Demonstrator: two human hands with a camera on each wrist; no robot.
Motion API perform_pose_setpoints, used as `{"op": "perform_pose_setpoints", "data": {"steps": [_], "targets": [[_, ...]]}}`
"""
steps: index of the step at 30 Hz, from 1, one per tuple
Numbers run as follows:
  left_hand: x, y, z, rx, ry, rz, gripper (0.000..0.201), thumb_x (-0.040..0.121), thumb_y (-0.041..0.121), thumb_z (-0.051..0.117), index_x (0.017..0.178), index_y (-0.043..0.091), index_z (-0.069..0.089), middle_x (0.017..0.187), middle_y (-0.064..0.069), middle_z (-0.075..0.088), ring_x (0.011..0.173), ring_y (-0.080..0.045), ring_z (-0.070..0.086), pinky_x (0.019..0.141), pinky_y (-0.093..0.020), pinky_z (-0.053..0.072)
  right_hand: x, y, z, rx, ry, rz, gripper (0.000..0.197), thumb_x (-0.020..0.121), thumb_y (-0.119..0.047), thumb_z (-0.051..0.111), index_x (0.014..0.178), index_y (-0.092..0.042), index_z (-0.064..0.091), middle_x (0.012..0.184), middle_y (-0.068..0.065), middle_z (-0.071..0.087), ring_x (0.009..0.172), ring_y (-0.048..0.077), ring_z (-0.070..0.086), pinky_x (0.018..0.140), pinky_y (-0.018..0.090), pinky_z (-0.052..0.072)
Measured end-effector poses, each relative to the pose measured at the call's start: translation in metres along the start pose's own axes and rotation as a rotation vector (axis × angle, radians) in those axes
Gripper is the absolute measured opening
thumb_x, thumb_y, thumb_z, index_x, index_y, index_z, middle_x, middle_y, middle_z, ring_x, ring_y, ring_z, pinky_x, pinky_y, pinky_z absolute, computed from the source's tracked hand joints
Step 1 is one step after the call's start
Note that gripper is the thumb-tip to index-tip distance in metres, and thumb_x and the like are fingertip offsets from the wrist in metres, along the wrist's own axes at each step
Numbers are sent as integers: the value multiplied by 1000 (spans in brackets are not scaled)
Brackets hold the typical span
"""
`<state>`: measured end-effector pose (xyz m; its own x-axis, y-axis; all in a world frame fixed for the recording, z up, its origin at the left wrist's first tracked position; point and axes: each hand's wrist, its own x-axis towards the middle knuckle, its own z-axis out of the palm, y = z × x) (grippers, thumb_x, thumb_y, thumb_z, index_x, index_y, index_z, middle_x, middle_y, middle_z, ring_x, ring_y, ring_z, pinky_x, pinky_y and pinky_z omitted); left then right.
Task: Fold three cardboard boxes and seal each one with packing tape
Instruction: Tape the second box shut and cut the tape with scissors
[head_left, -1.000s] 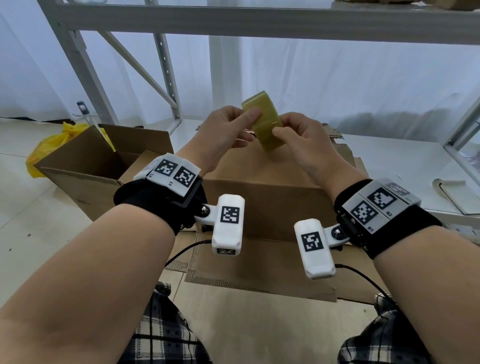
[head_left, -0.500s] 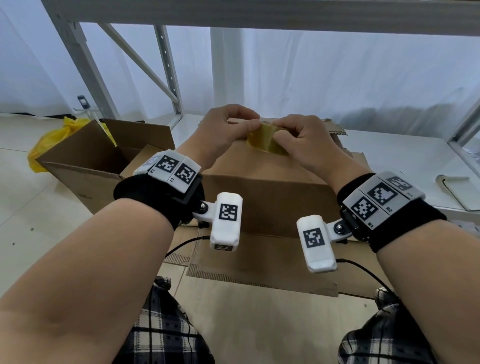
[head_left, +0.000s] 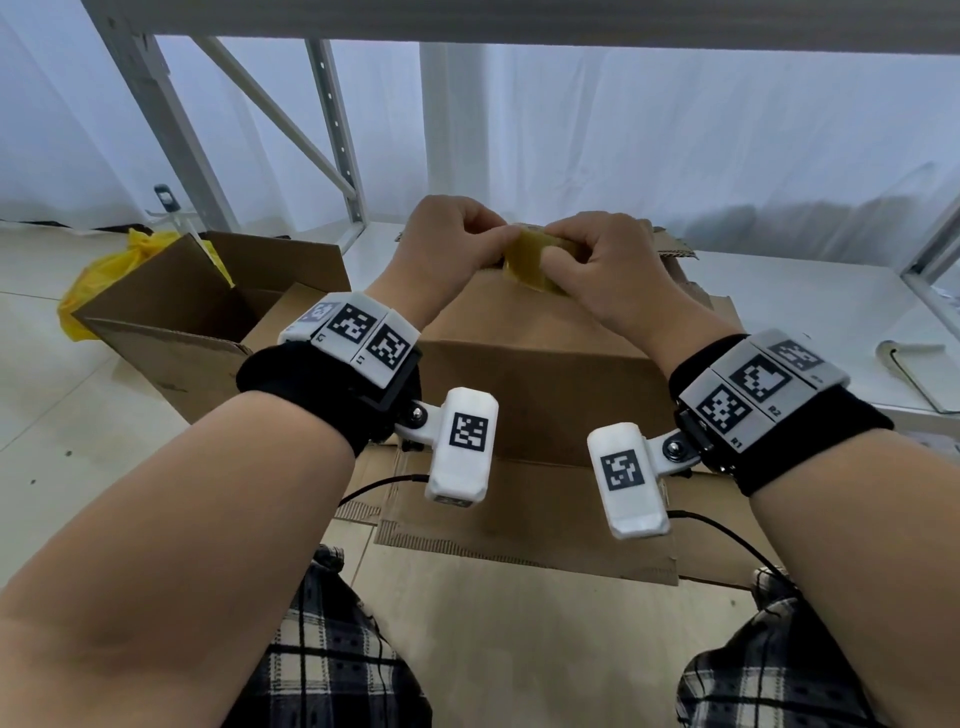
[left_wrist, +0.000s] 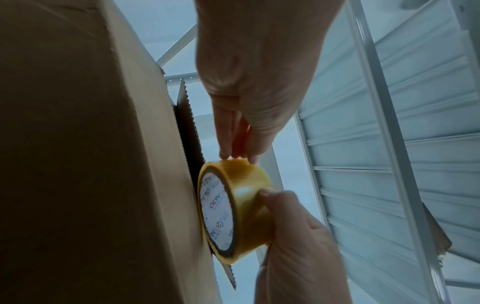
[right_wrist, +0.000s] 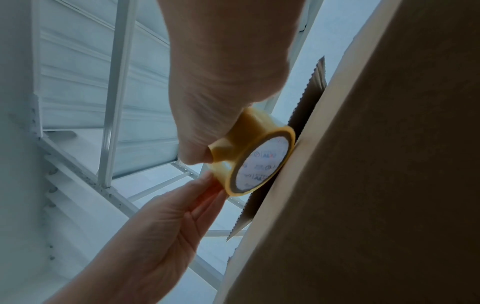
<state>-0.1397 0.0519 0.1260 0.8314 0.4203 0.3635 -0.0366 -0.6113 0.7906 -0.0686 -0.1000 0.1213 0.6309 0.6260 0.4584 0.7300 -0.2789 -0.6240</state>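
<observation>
Packing tape roll (head_left: 535, 260) sits above the closed cardboard box (head_left: 540, 374); right hand (head_left: 608, 275) grips its rim, left hand (head_left: 447, 249) pinches its edge. Roll: light, rigid, slick; grasp by rim

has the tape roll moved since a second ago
Yes. The tape roll, held by the left hand and right hand, has come down from above the closed box to its top far edge.

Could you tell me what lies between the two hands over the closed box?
The tape roll: the right hand grips it, the left hand pinches its rim, above the box. Head and wrist views show it.
</observation>
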Motion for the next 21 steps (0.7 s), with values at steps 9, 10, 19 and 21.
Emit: {"op": "perform_pose_setpoints", "data": {"steps": [9,10,19,21], "targets": [[-3,4,1,-108,-82,-167,9,85,8,69,87,0,70,82,-10,69,82,-20,71,76,-26,59,0,1,8,-526,-35,-195,24,90,-30,50,74,-16,62,64,-9,42,70,15,43,78,30,16],[-2,3,1,-103,-88,-170,8,85,9,68,85,1,69,80,-9,68,81,-20,71,75,-26,59,0,2,7,-550,-38,-214,24,89,-29,50,77,-15,64,67,-7,44,71,15,44,76,29,14],[3,-1,5,-46,-62,-179,11,87,18,62,86,7,61,74,-4,63,68,-11,61,76,-28,56,1,-1,1,-411,-60,-231,21,87,-30,49,72,-23,61,64,-9,46,70,15,48,80,34,21],[3,-3,3,-53,-60,-203,10,88,17,60,85,7,61,74,-4,63,67,-10,60,74,-26,56,1,0,-3,-272,-76,-171,23,85,-30,48,80,-21,68,67,-5,55,71,15,52,84,38,31]]}}
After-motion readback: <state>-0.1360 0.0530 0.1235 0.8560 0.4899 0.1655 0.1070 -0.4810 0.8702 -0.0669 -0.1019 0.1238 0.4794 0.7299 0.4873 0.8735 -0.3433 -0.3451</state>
